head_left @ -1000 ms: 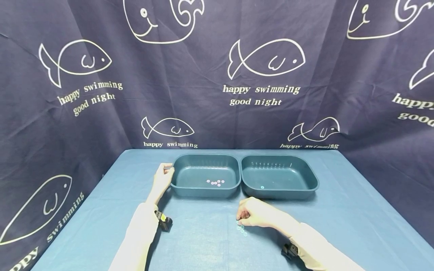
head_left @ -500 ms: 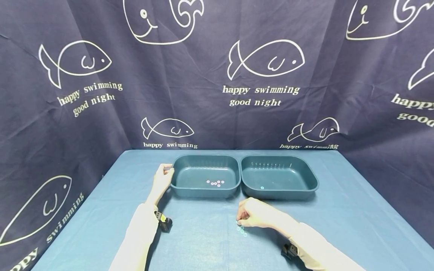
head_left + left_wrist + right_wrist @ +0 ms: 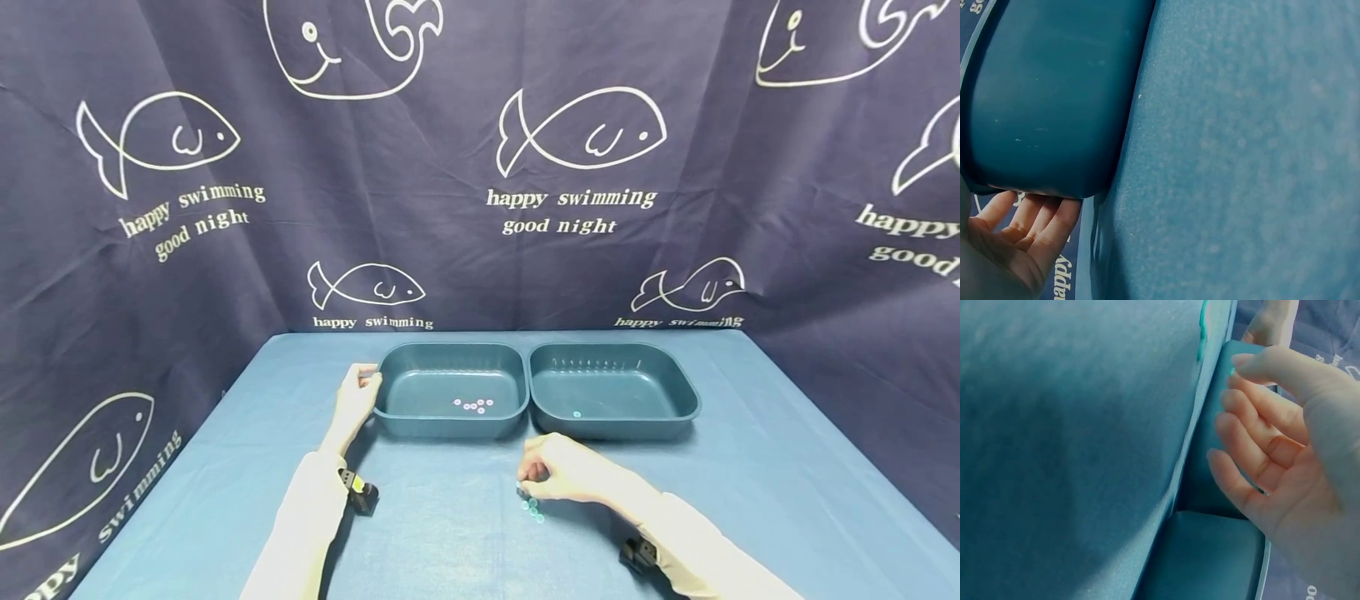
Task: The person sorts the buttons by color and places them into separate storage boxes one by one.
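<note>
My left hand (image 3: 356, 398) is at the left end of the left blue-green bin (image 3: 450, 427). In the left wrist view its fingers (image 3: 1054, 234) lie nearly straight against the bin's end wall, their tips hidden. My right hand (image 3: 558, 471) is in front of the two bins, low over the cloth. Between its thumb and index finger it pinches a small green button-like disc (image 3: 1232, 372), mostly covered by the fingertips. The other fingers curve loosely. Several similar green discs (image 3: 533, 512) lie on the cloth just below the fingertips.
Several pink discs (image 3: 481, 410) lie inside the left bin. One green disc (image 3: 577, 414) lies in the right bin (image 3: 615, 429), which stands beside the left one. Blue cloth (image 3: 435, 517) covers the table, and a dark fish-print curtain (image 3: 465, 275) hangs behind it.
My right fingertips have risen slightly from the group of green discs, with one disc pinched. The left hand stays at the bin. The head view has shifted a little.
</note>
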`<state>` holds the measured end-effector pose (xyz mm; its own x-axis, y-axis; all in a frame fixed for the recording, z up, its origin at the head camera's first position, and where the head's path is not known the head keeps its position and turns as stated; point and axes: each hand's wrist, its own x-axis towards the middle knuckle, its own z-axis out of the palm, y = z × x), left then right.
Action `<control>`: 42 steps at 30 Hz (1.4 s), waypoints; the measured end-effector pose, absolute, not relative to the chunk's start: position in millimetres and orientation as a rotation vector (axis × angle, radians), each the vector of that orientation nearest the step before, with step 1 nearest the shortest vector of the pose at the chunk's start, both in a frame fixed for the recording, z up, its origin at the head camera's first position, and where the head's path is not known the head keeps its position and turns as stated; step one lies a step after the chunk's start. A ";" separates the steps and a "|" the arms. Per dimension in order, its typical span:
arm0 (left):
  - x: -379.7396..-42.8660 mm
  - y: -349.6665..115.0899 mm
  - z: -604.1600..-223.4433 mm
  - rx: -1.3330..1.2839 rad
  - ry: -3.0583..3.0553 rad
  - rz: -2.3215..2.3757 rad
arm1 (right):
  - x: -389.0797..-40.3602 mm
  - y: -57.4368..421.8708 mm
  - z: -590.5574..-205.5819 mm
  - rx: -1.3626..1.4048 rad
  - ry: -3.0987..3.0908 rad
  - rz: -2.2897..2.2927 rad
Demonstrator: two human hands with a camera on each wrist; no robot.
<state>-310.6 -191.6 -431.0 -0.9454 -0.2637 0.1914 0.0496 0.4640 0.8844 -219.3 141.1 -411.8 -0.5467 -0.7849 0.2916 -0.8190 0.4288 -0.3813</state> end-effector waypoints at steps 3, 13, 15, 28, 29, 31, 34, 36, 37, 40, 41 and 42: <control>-311.1 -193.1 -432.4 0.181 -2.424 -1.467 | -219.8 140.5 -410.3 1.440 -2.556 0.765; -310.7 -192.8 -433.9 0.188 -2.428 -1.462 | -220.7 140.4 -404.8 1.370 -2.511 0.712; -311.2 -193.1 -434.3 0.187 -2.426 -1.469 | -222.2 141.1 -403.2 1.359 -2.494 0.696; -312.3 -193.3 -435.6 0.206 -2.424 -1.463 | -230.6 149.3 -390.4 1.307 -2.382 0.738; -312.0 -193.1 -435.4 0.205 -2.426 -1.462 | -231.4 150.2 -389.6 1.302 -2.376 0.750; -311.9 -192.9 -435.1 0.198 -2.425 -1.468 | -233.1 152.1 -388.2 1.295 -2.359 0.754; -312.0 -192.8 -434.5 0.187 -2.423 -1.473 | -235.2 154.8 -384.7 1.276 -2.344 0.758; -312.5 -193.0 -434.4 0.181 -2.420 -1.475 | -236.5 156.7 -381.4 1.264 -2.338 0.750; -312.6 -193.0 -434.3 0.179 -2.420 -1.474 | -237.4 157.6 -379.8 1.252 -2.338 0.746; -312.5 -192.8 -434.0 0.181 -2.412 -1.475 | -240.2 160.4 -375.8 1.214 -2.350 0.734; -312.4 -192.7 -433.9 0.185 -2.412 -1.472 | -241.4 161.5 -375.0 1.200 -2.353 0.734; -312.2 -192.5 -433.9 0.186 -2.414 -1.469 | -242.5 162.4 -374.4 1.184 -2.360 0.735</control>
<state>-312.2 -192.5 -433.9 -0.9440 -0.2672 0.1934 0.0490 0.4661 0.8834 -242.5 162.4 -374.4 -0.5624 -0.6099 0.5583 -0.8190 0.5036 -0.2748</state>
